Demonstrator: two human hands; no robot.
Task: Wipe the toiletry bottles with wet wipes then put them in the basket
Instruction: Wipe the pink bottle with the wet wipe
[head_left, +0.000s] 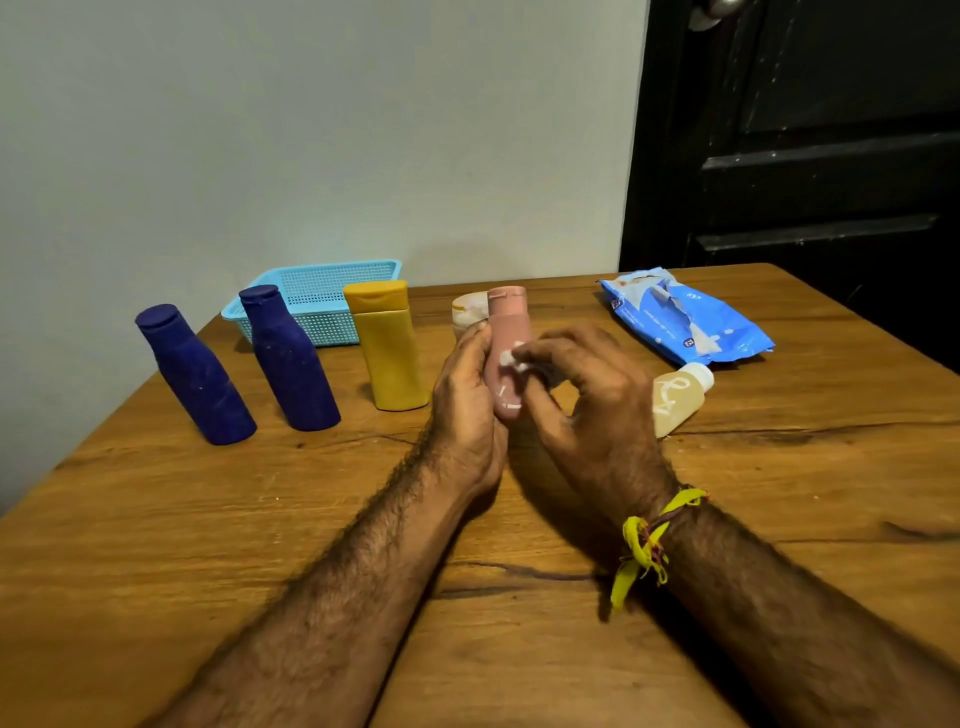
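My left hand (465, 395) grips a pink bottle (506, 332) upright above the table's middle. My right hand (587, 400) pinches a small white wet wipe (511, 359) against the bottle's front. Two dark blue bottles (195, 374) (288, 358) and a yellow bottle (389, 353) stand in a row to the left. A light blue basket (317, 296) with nothing visible in it sits behind them by the wall. A beige bottle (678, 397) lies on its side behind my right hand. A pale jar (466, 312) is partly hidden behind the pink bottle.
A blue pack of wet wipes (685, 322) lies at the right rear of the wooden table (260, 519). A dark door (805, 130) stands behind the table's right corner, and a plain wall runs along the left.
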